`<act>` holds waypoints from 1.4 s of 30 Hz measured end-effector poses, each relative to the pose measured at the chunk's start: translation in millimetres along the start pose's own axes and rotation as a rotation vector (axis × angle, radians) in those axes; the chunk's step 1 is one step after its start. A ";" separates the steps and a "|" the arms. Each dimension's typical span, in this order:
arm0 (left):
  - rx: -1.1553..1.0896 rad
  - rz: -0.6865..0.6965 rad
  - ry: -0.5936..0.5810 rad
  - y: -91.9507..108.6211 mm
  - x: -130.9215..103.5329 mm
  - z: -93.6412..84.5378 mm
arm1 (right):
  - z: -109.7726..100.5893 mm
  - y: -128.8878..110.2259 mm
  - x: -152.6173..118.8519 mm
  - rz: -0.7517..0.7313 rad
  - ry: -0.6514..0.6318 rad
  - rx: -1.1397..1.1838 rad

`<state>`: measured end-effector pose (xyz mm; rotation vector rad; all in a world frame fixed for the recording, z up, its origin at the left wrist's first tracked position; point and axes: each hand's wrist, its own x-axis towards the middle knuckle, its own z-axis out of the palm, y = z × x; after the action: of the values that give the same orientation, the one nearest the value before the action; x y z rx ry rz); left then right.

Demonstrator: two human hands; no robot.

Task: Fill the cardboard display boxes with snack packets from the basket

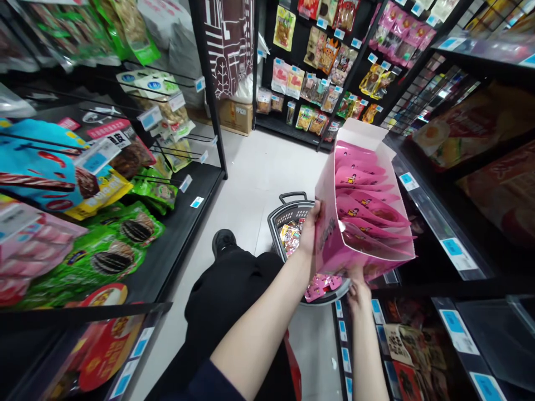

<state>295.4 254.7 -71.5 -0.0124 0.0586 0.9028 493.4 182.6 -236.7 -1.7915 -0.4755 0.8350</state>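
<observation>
- Pink box (327, 239): held in front of the person, right of the body's midline, open top turned up towards the head; its long axis runs away from the body, the raised white flap (360, 132) at the far end.
- Pink packets (363, 203): ranked one behind another along that axis.
- Left hand (308, 229): grasping the box at its left side wall, thus lying to the left of the axis.
- Right hand (358, 285): touching the near, lower end, closer to the axis line; its fingers are partly hidden, so a full clasp cannot be told.
- Nearness: both hands meet the box, neither being nearer; they differ in the face touched, side against near end.
- Basket (298, 214): below the box and partly covered by it, extending leftward; its contents show beside the left wrist and under the box's near end.
</observation>
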 end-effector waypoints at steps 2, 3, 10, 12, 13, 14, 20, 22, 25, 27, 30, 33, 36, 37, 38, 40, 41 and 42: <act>-0.008 0.002 -0.003 -0.2 1.6 1.1 | -6.6 -38.2 -12.0 -0.150 0.082 0.118; -0.012 0.006 -0.005 -0.6 2.3 1.6 | -10.5 -60.5 -22.3 -0.249 0.112 0.170; -0.009 0.029 -0.043 -3.5 5.1 -1.7 | -25.4 -204.8 -127.4 -1.311 -0.009 -0.095; 0.002 -0.009 -0.027 -3.5 5.0 -4.8 | -28.0 -224.6 -142.1 -1.409 -0.106 -0.361; 0.009 -0.024 -0.024 -3.4 4.9 -6.5 | -29.5 -230.7 -145.7 -1.438 -0.151 -0.457; 0.016 -0.037 -0.029 -3.3 4.9 -8.1 | -31.0 -234.8 -147.4 -1.467 -0.187 -0.522; 0.031 -0.007 -0.089 -4.3 6.3 -12.8 | -32.6 -239.2 -149.0 -1.635 -0.199 -0.720; 0.030 -0.016 -0.086 -4.9 6.4 -12.5 | -30.1 -239.2 -149.9 -1.676 -0.195 -0.755; 0.024 -0.036 -0.078 -5.0 5.4 -11.8 | -24.8 -238.8 -150.2 -1.749 -0.153 -0.822; 0.010 -0.021 -0.067 -4.7 4.5 -11.6 | -22.2 -238.0 -150.1 -1.781 -0.079 -0.856; -0.012 0.025 -0.047 -4.0 4.2 -12.3 | -24.6 -239.1 -149.7 -1.715 0.083 -0.713; -0.001 0.010 -0.048 -3.5 5.3 -13.6 | -39.1 -245.8 -144.7 -1.401 0.289 -0.106; 0.004 -0.019 -0.070 -2.9 5.6 -12.6 | -61.8 -251.2 -131.6 -0.896 0.077 0.433; -0.002 -0.016 -0.078 -2.6 5.1 -11.3 | -69.0 -250.4 -126.7 -0.728 -0.103 0.578; -0.010 -0.007 -0.085 -2.2 4.3 -9.5 | -74.9 -247.8 -122.2 -0.573 -0.287 0.718; -0.020 0.006 -0.085 -1.3 1.9 -5.1 | -82.2 -237.4 -114.8 -0.327 -0.564 0.969; -0.023 0.010 -0.079 -0.9 0.6 -3.0 | -83.7 -229.9 -111.4 -0.256 -0.639 1.059; -0.024 0.008 -0.072 -0.6 -0.6 -1.3 | -84.4 -221.1 -107.5 -0.211 -0.672 1.101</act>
<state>295.4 253.8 -72.8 -0.0015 -0.0195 0.9111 497.9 137.3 19.1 -0.4253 -0.4700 1.2169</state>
